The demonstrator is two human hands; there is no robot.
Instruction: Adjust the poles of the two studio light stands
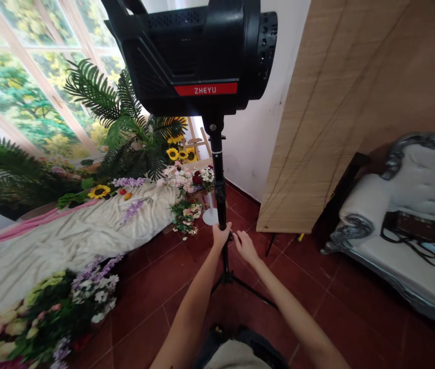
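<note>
A black studio light (198, 56) with a red label reading ZHEYU tops a black stand (219, 179), close in front of me. My left hand (222, 237) is wrapped round the stand's pole, low down. Just right of the pole, my right hand (245, 245) has its fingers curled together at a small dark knob (231, 236) on the stand. The stand's legs (253, 293) spread over the floor beneath my hands.
White cloth (132, 220) and flowers (98, 289) lie to the left, under palm leaves and a window. A bamboo blind (302, 128) hangs right of the stand. On the white sofa (425, 169) at far right rests a brown bag (417, 226). The floor (156, 287) is red tile.
</note>
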